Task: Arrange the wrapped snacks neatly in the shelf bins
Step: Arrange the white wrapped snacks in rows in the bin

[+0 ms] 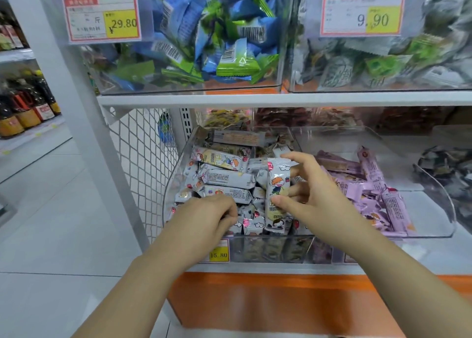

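White snack bar (278, 194) pinched upright by right hand (311, 200), fingers half spread, above clear bin (173, 184). Left hand (207, 217) curled into bin's wrappers; grasp indiscernible.

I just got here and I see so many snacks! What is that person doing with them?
A person is tidying a clear plastic bin of white cartoon-printed wrapped snack bars. The right hand holds one white snack bar upright above the pile. The left hand reaches down among the bars at the bin's front. Pink wrapped bars fill the neighbouring bin.
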Available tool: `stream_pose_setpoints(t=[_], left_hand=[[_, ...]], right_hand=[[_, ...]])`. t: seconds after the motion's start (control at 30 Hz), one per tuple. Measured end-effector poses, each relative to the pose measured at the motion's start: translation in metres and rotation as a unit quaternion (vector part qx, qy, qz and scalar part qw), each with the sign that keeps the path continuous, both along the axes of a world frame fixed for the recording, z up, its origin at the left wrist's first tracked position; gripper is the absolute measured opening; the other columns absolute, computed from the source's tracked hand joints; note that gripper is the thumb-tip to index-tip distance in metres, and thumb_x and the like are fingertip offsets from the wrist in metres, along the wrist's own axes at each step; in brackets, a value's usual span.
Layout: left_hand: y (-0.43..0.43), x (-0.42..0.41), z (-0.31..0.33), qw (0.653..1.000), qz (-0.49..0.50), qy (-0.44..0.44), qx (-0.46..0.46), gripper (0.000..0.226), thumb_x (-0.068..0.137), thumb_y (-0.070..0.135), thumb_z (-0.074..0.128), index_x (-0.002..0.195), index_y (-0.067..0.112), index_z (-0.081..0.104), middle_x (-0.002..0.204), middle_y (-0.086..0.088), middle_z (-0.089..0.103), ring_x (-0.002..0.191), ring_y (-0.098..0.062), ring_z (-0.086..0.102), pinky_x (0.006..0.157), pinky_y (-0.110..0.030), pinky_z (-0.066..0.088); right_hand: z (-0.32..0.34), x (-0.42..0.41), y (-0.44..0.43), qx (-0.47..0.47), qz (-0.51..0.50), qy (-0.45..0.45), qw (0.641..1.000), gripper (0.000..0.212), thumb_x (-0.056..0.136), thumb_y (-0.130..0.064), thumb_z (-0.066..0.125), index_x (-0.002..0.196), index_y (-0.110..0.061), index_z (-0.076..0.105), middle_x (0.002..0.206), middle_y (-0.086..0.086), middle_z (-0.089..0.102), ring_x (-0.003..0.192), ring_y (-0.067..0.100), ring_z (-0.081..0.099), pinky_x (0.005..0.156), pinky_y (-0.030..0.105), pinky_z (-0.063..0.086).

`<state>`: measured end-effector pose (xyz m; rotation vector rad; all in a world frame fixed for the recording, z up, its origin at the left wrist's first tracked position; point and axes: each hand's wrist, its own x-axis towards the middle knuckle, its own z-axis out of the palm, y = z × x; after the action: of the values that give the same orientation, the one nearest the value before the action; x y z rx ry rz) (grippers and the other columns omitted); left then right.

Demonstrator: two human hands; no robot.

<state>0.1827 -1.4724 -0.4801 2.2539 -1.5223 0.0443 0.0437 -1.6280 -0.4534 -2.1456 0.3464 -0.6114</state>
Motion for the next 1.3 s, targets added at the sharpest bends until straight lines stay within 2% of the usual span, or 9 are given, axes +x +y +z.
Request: stream_pose_setpoints(t=[0.13,0.23,0.33,0.43,0.6,0.87,1.07,1.2,1.3], left_hand=[[0.003,0.004,0.002,0.999,0.021,0.008,-0.023,0.012,0.094,0.030,0.048,0.083,0.031,0.045,0.059,0.013,0.050,0.058,0.000,0.050,0.052,-0.016,0.035],[0.003,0.005,-0.002,1.000,0.016,0.011,0.006,0.011,0.094,0.031,0.049,0.084,0.029,0.047,0.061,0.012,0.051,0.059,-0.003,0.050,0.053,-0.015,0.034],[0.001,0.005,-0.005,0.999,0.022,0.025,0.036,0.009,0.093,0.033,0.051,0.088,0.027,0.052,0.067,0.011,0.056,0.063,-0.003,0.050,0.062,-0.021,0.042],[-0.002,0.002,-0.001,0.999,0.024,0.039,0.018,0.009,0.091,0.037,0.054,0.095,0.031,0.058,0.080,0.015,0.062,0.074,-0.001,0.055,0.073,-0.028,0.049],[-0.016,-0.013,0.002,1.000,-0.017,-0.010,0.024,0.030,0.089,0.049,0.051,0.115,0.036,0.059,0.100,0.021,0.058,0.102,-0.005,0.048,0.090,-0.028,0.038],[-0.019,-0.005,-0.006,1.000,-0.001,-0.015,0.027,0.016,0.091,0.041,0.053,0.102,0.035,0.062,0.080,0.016,0.052,0.097,-0.005,0.038,0.092,-0.027,0.030],[-0.031,-0.008,0.005,1.000,-0.002,-0.001,0.011,0.022,0.087,0.049,0.053,0.105,0.040,0.061,0.095,0.020,0.062,0.103,-0.004,0.042,0.093,-0.030,0.031],[-0.050,-0.017,0.011,0.999,-0.021,-0.026,0.040,0.028,0.087,0.045,0.053,0.114,0.037,0.057,0.111,0.016,0.059,0.104,-0.010,0.050,0.091,-0.030,0.035],[-0.059,-0.021,0.012,0.997,-0.006,-0.014,0.076,0.026,0.087,0.036,0.054,0.113,0.034,0.057,0.108,0.013,0.058,0.097,-0.012,0.055,0.079,-0.027,0.038]], right_hand=[[0.000,-0.002,0.001,0.005,-0.001,-0.010,1.000,0.074,0.084,-0.009,0.067,0.134,-0.043,0.025,0.098,-0.005,0.043,0.076,0.026,0.054,0.069,0.024,0.049],[0.001,-0.003,0.004,-0.012,0.002,-0.016,1.000,0.069,0.085,-0.011,0.066,0.123,-0.053,0.027,0.100,0.010,0.048,0.076,0.028,0.053,0.069,0.021,0.048],[0.000,-0.003,0.004,-0.031,-0.001,-0.015,0.999,0.060,0.085,-0.015,0.066,0.110,-0.057,0.032,0.100,0.022,0.053,0.075,0.024,0.054,0.072,0.021,0.050],[-0.002,-0.003,0.002,-0.031,-0.018,-0.024,0.999,0.052,0.083,-0.015,0.068,0.103,-0.052,0.036,0.090,0.015,0.055,0.071,0.015,0.053,0.069,0.022,0.050],[0.000,-0.005,0.000,-0.021,-0.044,-0.042,0.998,0.039,0.084,-0.019,0.067,0.098,-0.043,0.040,0.082,0.004,0.049,0.066,-0.002,0.048,0.061,0.009,0.042],[-0.002,-0.008,-0.008,-0.009,-0.090,-0.072,0.993,0.036,0.082,-0.019,0.069,0.098,-0.038,0.044,0.096,0.015,0.058,0.076,0.020,0.056,0.074,0.037,0.052],[0.005,-0.017,-0.011,-0.055,-0.098,-0.066,0.991,0.035,0.081,-0.022,0.070,0.097,-0.039,0.043,0.095,0.002,0.062,0.080,0.013,0.059,0.074,0.031,0.051],[0.008,-0.027,-0.017,0.024,-0.089,-0.098,0.991,0.036,0.080,-0.016,0.071,0.098,-0.037,0.047,0.095,0.014,0.062,0.082,0.028,0.062,0.077,0.047,0.052],[0.004,-0.030,-0.023,0.065,-0.062,-0.101,0.991,0.036,0.081,-0.008,0.070,0.096,-0.032,0.048,0.089,0.000,0.065,0.082,0.029,0.062,0.074,0.038,0.055]])
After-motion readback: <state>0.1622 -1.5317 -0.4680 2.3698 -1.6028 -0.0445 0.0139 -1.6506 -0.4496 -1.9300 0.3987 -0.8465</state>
